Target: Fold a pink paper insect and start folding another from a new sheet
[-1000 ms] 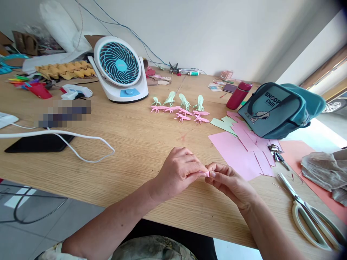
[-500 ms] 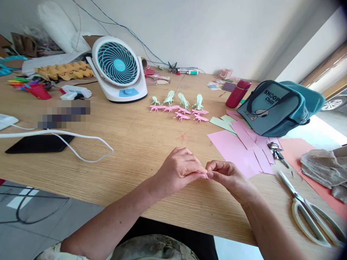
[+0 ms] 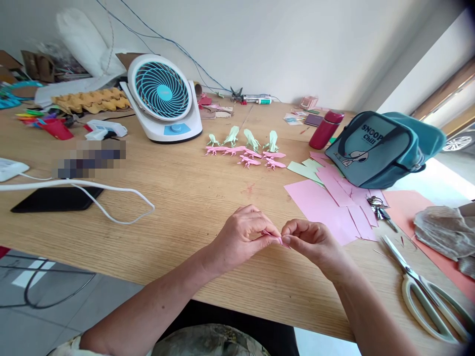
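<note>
A small folded piece of pink paper (image 3: pixel 285 243) is pinched between my two hands just above the table's near part. My left hand (image 3: pixel 249 231) is closed on it, thumb below and fingers above, covering most of the paper. With thumb and forefinger together, my right hand (image 3: pixel 309 242) pinches its right end. Farther back stand several pink folded paper insects (image 3: pixel 249 161), behind them several pale green ones (image 3: pixel 252 139). Flat pink paper sheets (image 3: pixel 326 212) lie beyond my right hand, beside green paper pieces (image 3: pixel 305 170).
Large scissors (image 3: pixel 419 287) lie at the right, near keys (image 3: pixel 380 207) and a grey cloth (image 3: pixel 438 230). A teal bag (image 3: pixel 374 148) and red flask (image 3: pixel 326 129) stand at the back right. A fan (image 3: pixel 163 99) stands back left; a white cable (image 3: pixel 122 217) loops across the left side.
My left fingers have lifted slightly, so a bit more pink paper shows between them. Both hands stay nearly in place; the camera view has shifted slightly.
</note>
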`<state>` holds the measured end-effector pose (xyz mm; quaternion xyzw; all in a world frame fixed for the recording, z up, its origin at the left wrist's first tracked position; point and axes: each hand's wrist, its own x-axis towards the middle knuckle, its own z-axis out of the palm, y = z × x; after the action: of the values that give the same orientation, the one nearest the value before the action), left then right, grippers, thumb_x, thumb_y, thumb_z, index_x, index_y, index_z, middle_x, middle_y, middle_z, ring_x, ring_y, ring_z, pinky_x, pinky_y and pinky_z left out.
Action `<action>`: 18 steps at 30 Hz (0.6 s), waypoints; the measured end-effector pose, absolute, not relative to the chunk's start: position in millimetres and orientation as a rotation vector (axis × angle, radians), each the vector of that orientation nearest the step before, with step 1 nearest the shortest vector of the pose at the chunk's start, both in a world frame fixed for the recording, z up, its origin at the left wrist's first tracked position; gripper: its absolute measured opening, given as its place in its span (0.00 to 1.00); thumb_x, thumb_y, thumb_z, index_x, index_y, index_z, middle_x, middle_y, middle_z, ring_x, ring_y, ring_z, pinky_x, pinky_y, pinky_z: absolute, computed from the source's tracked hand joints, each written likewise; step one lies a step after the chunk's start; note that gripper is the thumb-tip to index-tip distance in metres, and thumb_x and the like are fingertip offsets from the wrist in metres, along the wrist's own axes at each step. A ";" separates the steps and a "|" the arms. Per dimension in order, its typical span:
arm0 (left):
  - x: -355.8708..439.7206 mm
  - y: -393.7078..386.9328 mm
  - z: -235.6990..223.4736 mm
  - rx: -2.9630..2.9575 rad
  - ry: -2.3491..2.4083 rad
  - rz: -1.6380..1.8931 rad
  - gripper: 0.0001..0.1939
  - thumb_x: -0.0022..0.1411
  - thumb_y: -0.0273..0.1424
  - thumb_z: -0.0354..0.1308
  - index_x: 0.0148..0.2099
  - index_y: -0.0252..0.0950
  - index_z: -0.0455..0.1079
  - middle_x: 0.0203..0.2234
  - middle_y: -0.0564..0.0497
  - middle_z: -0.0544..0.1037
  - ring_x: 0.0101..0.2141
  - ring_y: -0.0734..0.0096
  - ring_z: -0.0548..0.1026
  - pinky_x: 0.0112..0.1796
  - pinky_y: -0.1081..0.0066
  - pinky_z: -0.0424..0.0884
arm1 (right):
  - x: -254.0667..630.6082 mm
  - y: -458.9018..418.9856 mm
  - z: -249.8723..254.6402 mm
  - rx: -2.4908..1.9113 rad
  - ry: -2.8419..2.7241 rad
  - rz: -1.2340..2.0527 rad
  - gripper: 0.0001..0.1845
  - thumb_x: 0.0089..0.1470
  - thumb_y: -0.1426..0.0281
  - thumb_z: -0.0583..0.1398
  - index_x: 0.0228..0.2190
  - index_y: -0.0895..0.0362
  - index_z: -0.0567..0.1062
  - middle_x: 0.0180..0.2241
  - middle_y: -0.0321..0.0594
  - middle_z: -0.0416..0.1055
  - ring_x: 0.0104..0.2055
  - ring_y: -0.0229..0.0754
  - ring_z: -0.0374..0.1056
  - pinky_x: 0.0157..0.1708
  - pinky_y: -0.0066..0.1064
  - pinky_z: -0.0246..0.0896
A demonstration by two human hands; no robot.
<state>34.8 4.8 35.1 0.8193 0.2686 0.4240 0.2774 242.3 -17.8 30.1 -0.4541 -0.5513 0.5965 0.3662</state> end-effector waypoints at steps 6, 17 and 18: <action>35.9 3.0 36.5 2.100 0.703 1.142 0.02 0.58 0.26 0.69 0.33 0.37 0.78 0.26 0.53 0.81 0.34 0.70 0.73 0.40 0.72 0.69 | 245.3 -20.2 32.0 -1.198 -1.483 1.509 0.11 0.50 0.63 0.70 0.28 0.56 0.77 0.25 0.33 0.68 0.29 0.35 0.58 0.30 0.29 0.50; 34.6 3.1 32.7 2.014 0.708 1.142 0.03 0.57 0.28 0.69 0.31 0.37 0.78 0.25 0.53 0.81 0.33 0.70 0.73 0.41 0.70 0.69 | 247.3 -14.2 41.7 -1.233 -1.681 1.471 0.09 0.53 0.63 0.67 0.27 0.56 0.76 0.25 0.32 0.70 0.29 0.35 0.60 0.31 0.29 0.53; 34.5 3.4 32.3 2.020 0.702 1.142 0.03 0.57 0.28 0.69 0.31 0.37 0.78 0.25 0.53 0.81 0.32 0.70 0.73 0.41 0.69 0.68 | 247.3 -14.4 43.5 -1.251 -1.716 1.455 0.09 0.53 0.64 0.66 0.27 0.55 0.76 0.25 0.32 0.70 0.29 0.35 0.61 0.32 0.29 0.53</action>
<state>34.5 3.4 32.3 0.7803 0.2712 0.4412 0.3508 247.3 -14.4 43.5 -0.4666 -0.6399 0.5427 0.2799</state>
